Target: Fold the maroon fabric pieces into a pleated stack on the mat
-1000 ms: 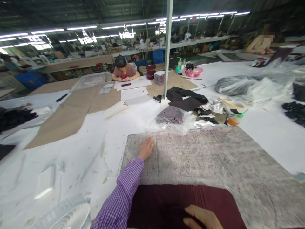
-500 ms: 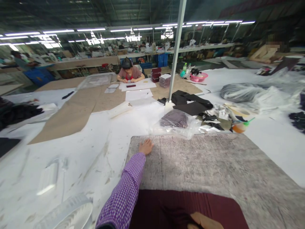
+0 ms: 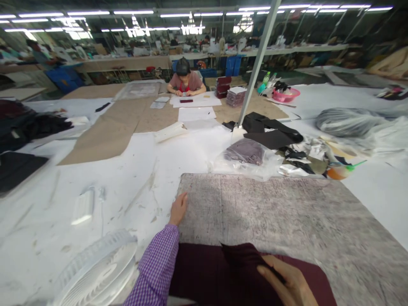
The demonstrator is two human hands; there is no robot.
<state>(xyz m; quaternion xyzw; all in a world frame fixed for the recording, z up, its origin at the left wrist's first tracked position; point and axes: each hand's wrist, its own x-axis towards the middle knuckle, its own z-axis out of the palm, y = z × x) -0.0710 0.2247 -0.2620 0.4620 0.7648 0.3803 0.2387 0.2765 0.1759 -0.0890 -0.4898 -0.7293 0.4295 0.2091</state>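
Note:
A stack of dark maroon sheets (image 3: 204, 272), of cloth or leather, lies at the near edge of a worn grey board (image 3: 261, 212). My right hand (image 3: 288, 276) is closed on the maroon sheets, thumb on one side, and a folded flap (image 3: 242, 257) stands up beside its fingers. At the board's left edge rests my left hand (image 3: 179, 207), below a purple checked sleeve (image 3: 156, 263). Its fingers are stretched out and nothing shows in them.
A white fan (image 3: 102, 267) stands at the lower left. Beyond the board lie a plastic bag with dark pieces (image 3: 245, 153), black scraps (image 3: 270, 134) and an orange cup (image 3: 339, 171). A metal post (image 3: 259, 63) rises there. Across the table sits a person (image 3: 186, 80).
My left hand has drawn back from the board's far left corner to its left edge. My right hand has come further into view, and a maroon flap now stands higher.

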